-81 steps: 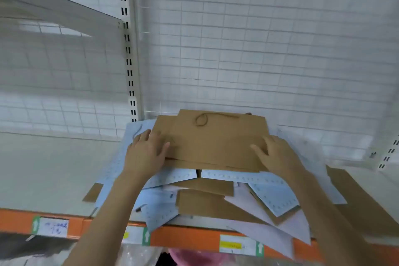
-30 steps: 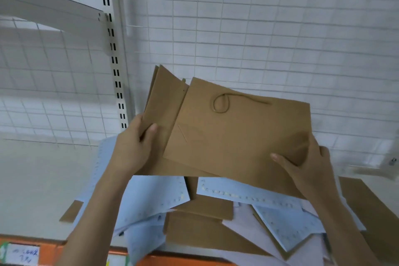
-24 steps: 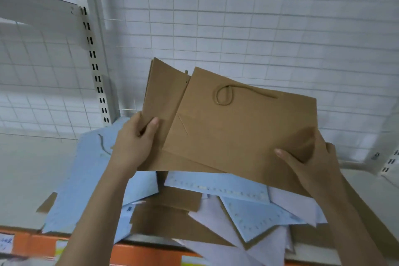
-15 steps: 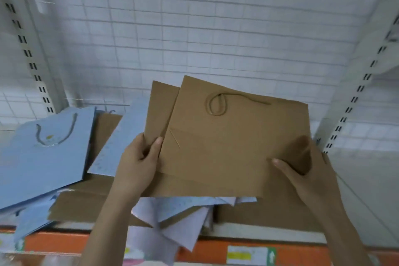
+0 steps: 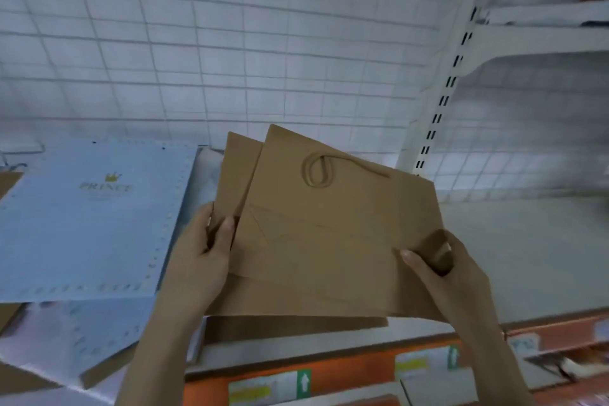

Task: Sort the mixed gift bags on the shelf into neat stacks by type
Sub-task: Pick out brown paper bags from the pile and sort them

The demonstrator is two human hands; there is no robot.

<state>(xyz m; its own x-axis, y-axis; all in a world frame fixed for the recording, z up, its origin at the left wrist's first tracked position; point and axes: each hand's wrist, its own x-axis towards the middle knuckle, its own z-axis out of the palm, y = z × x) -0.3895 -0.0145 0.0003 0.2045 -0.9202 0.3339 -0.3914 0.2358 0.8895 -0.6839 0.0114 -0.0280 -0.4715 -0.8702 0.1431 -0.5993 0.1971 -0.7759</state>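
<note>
Fingers of the left hand (image 5: 201,260) curl round the left edge of the brown gift bags (image 5: 329,234), thumb on top; the right hand (image 5: 451,277) pinches the lower right corner likewise; bags held fanned, above the shelf (image 5: 527,260), right of the blue gift bags (image 5: 85,217); flat kraft paper, probably light, stiffish, creasable; best gripped at opposite edges.

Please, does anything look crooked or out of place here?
Yes. The brown bags held by the left hand and right hand are fanned, their edges not aligned. On the left, blue bags overlap askew, mixed with brown ones.
</note>
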